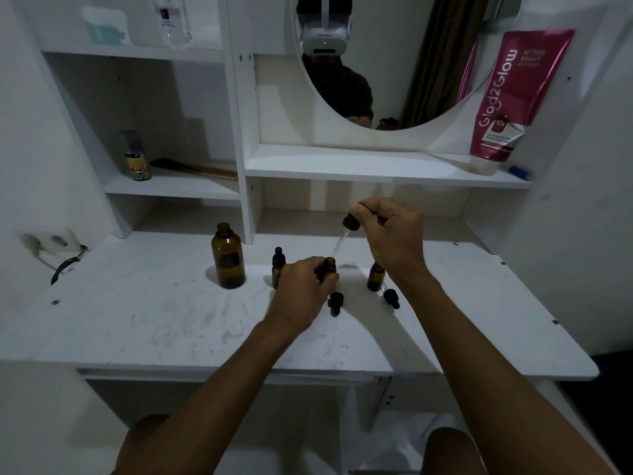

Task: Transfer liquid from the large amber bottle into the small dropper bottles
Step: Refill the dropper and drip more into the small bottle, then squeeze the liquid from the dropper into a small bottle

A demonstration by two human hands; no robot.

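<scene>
Two hands work over the worktop (137, 303) — fingers of the left hand (301, 290) grip a small dropper bottle (330, 264) (uncapped), those of the right hand (394, 236) pinch a dropper (351, 223) at its mouth.

Dim, soft-focus wide-angle view; edges bow, overhead light casts soft shadows on the white table (137, 303).
</scene>
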